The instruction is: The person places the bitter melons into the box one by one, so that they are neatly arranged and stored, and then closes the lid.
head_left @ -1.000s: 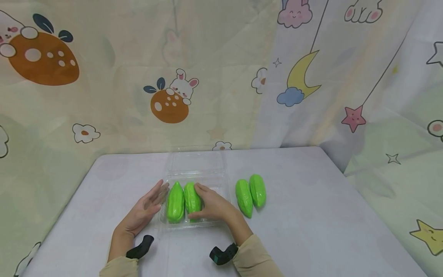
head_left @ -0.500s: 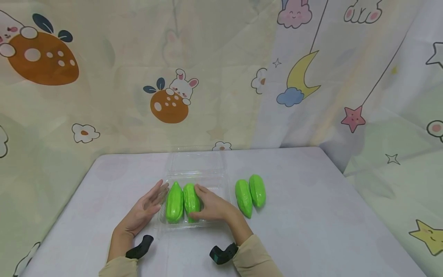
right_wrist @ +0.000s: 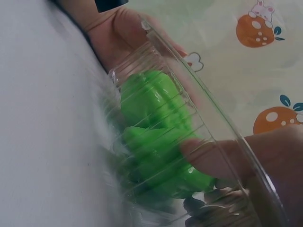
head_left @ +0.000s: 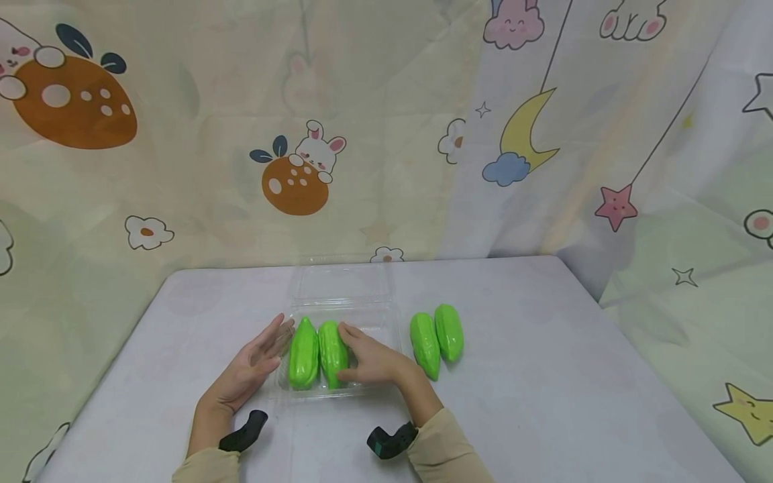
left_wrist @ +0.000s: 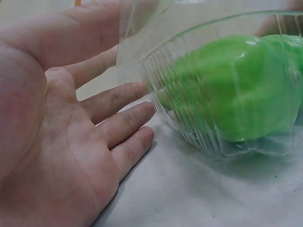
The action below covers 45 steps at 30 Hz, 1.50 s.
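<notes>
A clear plastic clamshell box (head_left: 377, 318) lies on the table with its lid flipped back. Inside it, side by side, are two glossy green ridged toy vegetables like bitter melons: a left one (head_left: 304, 355) and a right one (head_left: 333, 354). My right hand (head_left: 377, 359) is at the right one's side. Its thumb (right_wrist: 206, 153) touches that vegetable near the lower end, and the index fingertip is by the upper end. My left hand (head_left: 250, 369) has its fingers extended, with the fingertips (left_wrist: 144, 111) against the box's ribbed left wall.
To the right of the box lie two more green vegetables, one (head_left: 425, 345) beside another (head_left: 449, 332). The open lid (head_left: 343, 282) extends toward the back edge of the white table (head_left: 531, 402). A patterned cloth (head_left: 386, 168) hangs behind.
The vegetable by my right hand has shifted slightly left. My right thumb has drawn back a little to the right. The left hand stays in place.
</notes>
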Each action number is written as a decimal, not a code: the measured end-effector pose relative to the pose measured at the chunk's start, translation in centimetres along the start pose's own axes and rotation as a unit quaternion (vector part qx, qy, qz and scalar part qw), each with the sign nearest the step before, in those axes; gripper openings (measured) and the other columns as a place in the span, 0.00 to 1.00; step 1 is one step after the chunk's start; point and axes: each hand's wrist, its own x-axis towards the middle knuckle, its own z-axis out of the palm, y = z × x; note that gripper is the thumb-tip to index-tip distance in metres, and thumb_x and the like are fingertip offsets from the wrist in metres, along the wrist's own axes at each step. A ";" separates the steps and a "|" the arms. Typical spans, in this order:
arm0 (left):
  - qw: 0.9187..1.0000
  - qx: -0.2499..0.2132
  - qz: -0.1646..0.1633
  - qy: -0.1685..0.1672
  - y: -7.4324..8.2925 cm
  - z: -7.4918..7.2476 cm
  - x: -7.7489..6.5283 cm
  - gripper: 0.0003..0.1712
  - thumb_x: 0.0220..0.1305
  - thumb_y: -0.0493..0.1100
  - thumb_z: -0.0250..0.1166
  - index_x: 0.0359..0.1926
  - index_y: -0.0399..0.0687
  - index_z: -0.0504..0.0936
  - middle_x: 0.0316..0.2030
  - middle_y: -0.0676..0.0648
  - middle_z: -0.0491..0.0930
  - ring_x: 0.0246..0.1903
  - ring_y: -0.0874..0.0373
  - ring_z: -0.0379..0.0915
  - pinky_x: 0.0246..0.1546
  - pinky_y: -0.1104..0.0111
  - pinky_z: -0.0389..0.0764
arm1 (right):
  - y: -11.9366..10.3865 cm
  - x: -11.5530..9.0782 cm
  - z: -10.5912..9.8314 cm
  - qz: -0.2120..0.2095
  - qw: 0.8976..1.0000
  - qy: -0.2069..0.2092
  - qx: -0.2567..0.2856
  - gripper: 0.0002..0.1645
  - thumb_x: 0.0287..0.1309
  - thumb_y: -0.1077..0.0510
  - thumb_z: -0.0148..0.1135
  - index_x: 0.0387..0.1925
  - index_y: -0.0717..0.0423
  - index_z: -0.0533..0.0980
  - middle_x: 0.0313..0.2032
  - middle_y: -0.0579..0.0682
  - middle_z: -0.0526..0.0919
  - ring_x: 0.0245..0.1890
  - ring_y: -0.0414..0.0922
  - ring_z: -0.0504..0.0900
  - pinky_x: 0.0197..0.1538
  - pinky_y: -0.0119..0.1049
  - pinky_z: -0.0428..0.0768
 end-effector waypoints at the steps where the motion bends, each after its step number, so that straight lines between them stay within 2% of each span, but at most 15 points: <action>1: 1.000 0.000 0.000 0.000 0.0 0.0 0.0 0.47 0.63 0.34 0.57 0.75 0.53 0.40 0.75 0.43 0.40 0.74 0.41 0.31 0.64 0.35 0.27 | 0.0 0.0 0.0 -0.001 1.000 0.003 0.000 0.54 0.53 0.46 0.63 0.73 0.60 0.46 0.74 0.54 0.48 0.74 0.48 0.50 0.73 0.41 0.55; 11: 1.000 0.009 0.007 -0.002 0.0 -0.1 0.0 0.47 0.63 0.33 0.56 0.75 0.51 0.40 0.75 0.43 0.41 0.74 0.47 0.36 0.67 0.39 0.31 | -0.2 0.1 -0.1 0.002 0.999 0.028 -0.019 0.57 0.50 0.42 0.70 0.72 0.60 0.52 0.73 0.54 0.54 0.72 0.49 0.56 0.72 0.41 0.60; 25: 1.000 0.005 0.010 -0.011 0.1 -0.1 -0.1 0.46 0.64 0.34 0.55 0.75 0.51 0.39 0.75 0.43 0.41 0.74 0.49 0.37 0.67 0.39 0.30 | -0.4 0.3 0.0 0.022 0.999 0.045 -0.012 0.57 0.46 0.41 0.72 0.72 0.57 0.55 0.72 0.53 0.58 0.71 0.49 0.59 0.71 0.42 0.62; 32: 1.000 0.006 0.006 -0.006 0.0 -0.1 -0.1 0.46 0.64 0.34 0.55 0.75 0.52 0.39 0.75 0.43 0.41 0.74 0.54 0.40 0.66 0.38 0.31 | -0.2 0.4 0.2 0.023 0.998 0.053 -0.017 0.57 0.46 0.40 0.72 0.71 0.57 0.55 0.71 0.53 0.58 0.71 0.50 0.60 0.70 0.42 0.62; 45: 1.000 0.009 0.004 0.004 0.1 0.1 0.0 0.47 0.63 0.33 0.56 0.75 0.51 0.40 0.75 0.43 0.42 0.74 0.46 0.36 0.67 0.38 0.31 | -0.3 0.4 0.2 0.026 0.997 0.059 -0.032 0.58 0.46 0.38 0.71 0.71 0.57 0.55 0.72 0.52 0.58 0.71 0.49 0.60 0.69 0.42 0.64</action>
